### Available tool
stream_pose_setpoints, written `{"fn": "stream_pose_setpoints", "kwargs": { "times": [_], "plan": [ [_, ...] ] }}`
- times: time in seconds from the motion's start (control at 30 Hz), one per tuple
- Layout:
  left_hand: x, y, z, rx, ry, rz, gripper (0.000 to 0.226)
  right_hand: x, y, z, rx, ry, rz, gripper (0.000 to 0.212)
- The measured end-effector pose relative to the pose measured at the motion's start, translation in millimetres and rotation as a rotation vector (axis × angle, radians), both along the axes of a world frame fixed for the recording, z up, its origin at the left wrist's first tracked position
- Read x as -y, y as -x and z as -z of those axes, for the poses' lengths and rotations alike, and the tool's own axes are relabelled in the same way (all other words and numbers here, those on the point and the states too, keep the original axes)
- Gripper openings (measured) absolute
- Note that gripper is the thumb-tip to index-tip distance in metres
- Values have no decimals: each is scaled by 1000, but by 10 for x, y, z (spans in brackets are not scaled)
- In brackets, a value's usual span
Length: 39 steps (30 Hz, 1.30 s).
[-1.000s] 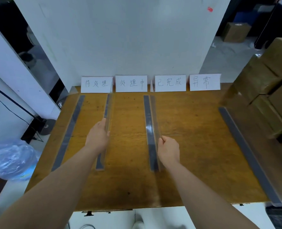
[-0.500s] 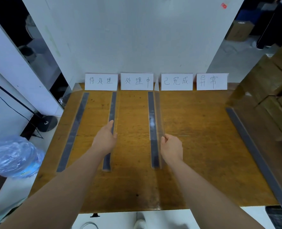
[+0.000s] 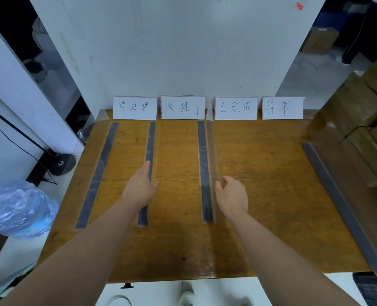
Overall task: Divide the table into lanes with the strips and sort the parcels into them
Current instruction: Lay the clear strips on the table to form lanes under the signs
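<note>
A: Wooden brown desk (image 3: 271, 217) carries four grey-backed clear plastic strips (image 3: 94, 173); which are in hand?
B: The second strip (image 3: 150, 146), under the flat, straight-fingered left grip (image 3: 140, 188), and the third strip (image 3: 203, 155), its clear upright edge pinched by the right grip (image 3: 231, 197). I'd square each to the white label cards (image 3: 183, 107) before pressing down.
A: Unclear?
B: Brown cardboard parcels (image 3: 370, 120) stack at right, cut off; transparent edges barely show.

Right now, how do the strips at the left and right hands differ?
The left hand lies with straight fingers on the second strip; the right hand pinches the clear upright edge of the third strip. The second strip slants slightly leftward toward the person; the third strip runs straighter. Both are dark grey, stretching from the label cards.
</note>
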<state>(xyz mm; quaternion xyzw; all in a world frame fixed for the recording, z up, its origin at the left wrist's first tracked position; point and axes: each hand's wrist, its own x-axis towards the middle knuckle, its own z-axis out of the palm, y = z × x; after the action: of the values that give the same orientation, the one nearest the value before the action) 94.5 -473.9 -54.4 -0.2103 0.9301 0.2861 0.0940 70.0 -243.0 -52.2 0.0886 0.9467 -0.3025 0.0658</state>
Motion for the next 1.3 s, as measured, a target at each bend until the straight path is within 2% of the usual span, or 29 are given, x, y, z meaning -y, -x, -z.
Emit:
{"fn": "stream_pose_setpoints", "kwargs": {
  "times": [0.27,0.53,0.73,0.83,1.0,1.2,1.3],
  "plan": [
    [-32,-25,-38,-8,-3,-10,80,-32,-28,-44,14,-58,-20,28],
    [-39,-38,-140,-31,35,1,82,-104,-38,-141,-15,-91,-65,54],
    [-211,73,-384,-223,171,37,71,-337,-31,-362,-103,-127,-102,55],
    [-438,178,-516,-319,174,100,65,-598,-45,-467,-146,-124,-87,54],
    [-986,306,-667,-372,81,215,60,-1214,-116,-577,-164,-145,16,54],
    [-1874,426,-702,-325,-8,378,58,-2166,-346,-595,-109,-128,163,52],
    [-2390,488,-673,-292,-39,454,57,-2657,-464,-600,-88,-113,233,44]
  ]
}}
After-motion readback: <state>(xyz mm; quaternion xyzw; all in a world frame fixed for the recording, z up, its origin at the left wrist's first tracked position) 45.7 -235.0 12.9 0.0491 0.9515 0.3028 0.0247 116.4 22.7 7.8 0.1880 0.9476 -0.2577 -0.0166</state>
